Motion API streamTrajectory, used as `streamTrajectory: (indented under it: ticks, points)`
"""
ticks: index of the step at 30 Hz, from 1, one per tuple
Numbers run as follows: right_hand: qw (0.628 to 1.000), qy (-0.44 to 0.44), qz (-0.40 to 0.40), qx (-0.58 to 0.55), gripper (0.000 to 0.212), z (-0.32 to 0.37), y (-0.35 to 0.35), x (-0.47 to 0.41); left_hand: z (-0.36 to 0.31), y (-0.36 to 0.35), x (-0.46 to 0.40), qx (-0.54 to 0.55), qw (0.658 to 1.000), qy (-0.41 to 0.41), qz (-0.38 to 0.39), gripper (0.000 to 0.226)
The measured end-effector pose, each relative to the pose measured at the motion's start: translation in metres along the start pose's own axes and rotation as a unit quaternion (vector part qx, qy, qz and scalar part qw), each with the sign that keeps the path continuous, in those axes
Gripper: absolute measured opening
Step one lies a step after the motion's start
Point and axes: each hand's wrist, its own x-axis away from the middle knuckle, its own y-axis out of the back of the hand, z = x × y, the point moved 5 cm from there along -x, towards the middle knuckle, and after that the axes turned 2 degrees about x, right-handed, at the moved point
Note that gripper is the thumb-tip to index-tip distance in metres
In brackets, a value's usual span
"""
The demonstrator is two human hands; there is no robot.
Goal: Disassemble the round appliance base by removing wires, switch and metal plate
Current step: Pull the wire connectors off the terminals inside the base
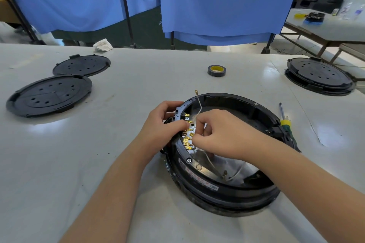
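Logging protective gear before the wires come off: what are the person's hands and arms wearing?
Nothing visible. The left hand and right hand are bare: no gloves, rings or watch. Both forearms are uncovered as far as the frame's lower edge, with no sleeve, wristband or marking showing.

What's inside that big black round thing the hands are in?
Inside the round base sit a row of gold terminals, thin pale wires and a shiny metal plate. The right hand pinches a wire; the left hand steadies the rim. The arm covers part of the plate.
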Motion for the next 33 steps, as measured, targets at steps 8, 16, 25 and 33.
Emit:
streamTrajectory:
  ticks: [8,16,25,33]
  points:
    - [0.999,0.026,-0.026,-0.017,0.007,-0.0031,0.003,0.0002,0.0033,0.0001,-0.0015,0.004,1.0,0.004,-0.005,0.049]
    - [0.995,0.062,0.041,-0.069,0.01,-0.0028,-0.0009,0.0033,0.0031,-0.0006,-0.0018,0.003,1.0,0.005,-0.007,0.046]
    - [0.991,0.073,0.084,-0.076,0.016,-0.0028,-0.0062,0.0028,0.0016,-0.0012,-0.0004,0.006,1.0,0.004,-0.008,0.046]
    - [0.994,0.082,0.066,-0.043,0.006,0.0013,-0.0053,0.0041,0.0008,-0.0015,0.0002,0.008,1.0,0.002,-0.012,0.049]
